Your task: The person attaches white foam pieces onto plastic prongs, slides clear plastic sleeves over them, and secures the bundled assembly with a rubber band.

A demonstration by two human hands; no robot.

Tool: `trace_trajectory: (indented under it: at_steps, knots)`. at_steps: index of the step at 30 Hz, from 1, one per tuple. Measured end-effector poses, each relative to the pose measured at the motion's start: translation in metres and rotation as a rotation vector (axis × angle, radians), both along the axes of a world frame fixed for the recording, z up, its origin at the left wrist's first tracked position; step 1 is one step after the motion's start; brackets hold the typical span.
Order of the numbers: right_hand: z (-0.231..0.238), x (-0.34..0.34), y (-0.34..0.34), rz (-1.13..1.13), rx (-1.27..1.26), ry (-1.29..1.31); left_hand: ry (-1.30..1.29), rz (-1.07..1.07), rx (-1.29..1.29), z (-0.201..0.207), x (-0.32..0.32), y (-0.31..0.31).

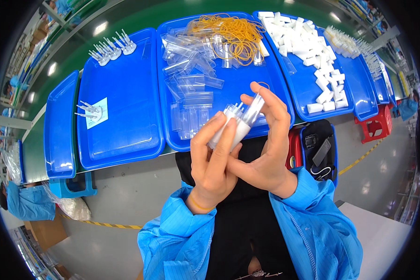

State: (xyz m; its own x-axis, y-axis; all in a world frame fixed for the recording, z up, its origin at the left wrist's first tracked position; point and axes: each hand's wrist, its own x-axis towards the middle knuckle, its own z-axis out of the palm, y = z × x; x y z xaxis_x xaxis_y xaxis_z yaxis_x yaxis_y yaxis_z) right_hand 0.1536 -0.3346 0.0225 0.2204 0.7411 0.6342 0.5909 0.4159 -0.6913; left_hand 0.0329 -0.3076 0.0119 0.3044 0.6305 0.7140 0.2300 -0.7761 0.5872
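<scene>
Above the near edge of the middle blue tray (149, 109), my two hands work close together. My left hand (212, 163) is closed round a white cylindrical piece (240, 133), with clear plastic and thin prongs showing at its upper end. My right hand (273, 154) pinches a clear plastic tube (254, 109) lying against that piece, its thumb reaching toward my left fingers. A thin rubber band (264, 84) loops by the right fingertips. Fingers partly hide how the pieces join. Behind them lie clear plastic sleeves (191, 100) and a heap of yellow rubber bands (235, 35).
To the right, a blue tray (291, 100) holds many white cylinders (305, 39). The left tray (121, 140) carries pronged bundles (112, 49) and one on a pale card (97, 116). A red stool (374, 123) and an open blue bin (319, 149) stand below the table.
</scene>
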Motion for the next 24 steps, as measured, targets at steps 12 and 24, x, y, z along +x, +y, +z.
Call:
trace_trajectory:
  at_steps: [12, 24]
  knots:
    - [0.006, 0.001, -0.003, -0.229, 0.088, -0.225, -0.118, 0.055, 0.027, -0.008, 0.007, 0.002]
    - [0.004, 0.008, 0.0, -0.146, 0.0, -0.281, -0.316, -0.068, -0.104, -0.017, 0.008, 0.006]
